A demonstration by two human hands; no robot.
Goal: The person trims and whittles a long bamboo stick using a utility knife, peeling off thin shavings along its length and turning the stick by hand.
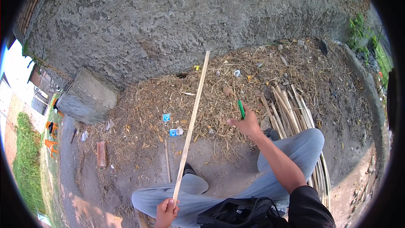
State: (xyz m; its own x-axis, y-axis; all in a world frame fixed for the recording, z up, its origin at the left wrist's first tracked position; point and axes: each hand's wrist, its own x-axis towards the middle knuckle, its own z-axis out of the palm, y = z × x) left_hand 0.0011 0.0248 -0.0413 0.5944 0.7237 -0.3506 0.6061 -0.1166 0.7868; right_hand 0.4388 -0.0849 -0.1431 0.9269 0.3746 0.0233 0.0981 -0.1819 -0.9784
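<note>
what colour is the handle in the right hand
Green handle, best seen in the head view.

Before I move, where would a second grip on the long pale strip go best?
Probably mid-length, from the right: the strip is straight, narrow and slants away, bare along its middle, while the left hand holds its near end. The right hand holds a green tool.
</note>
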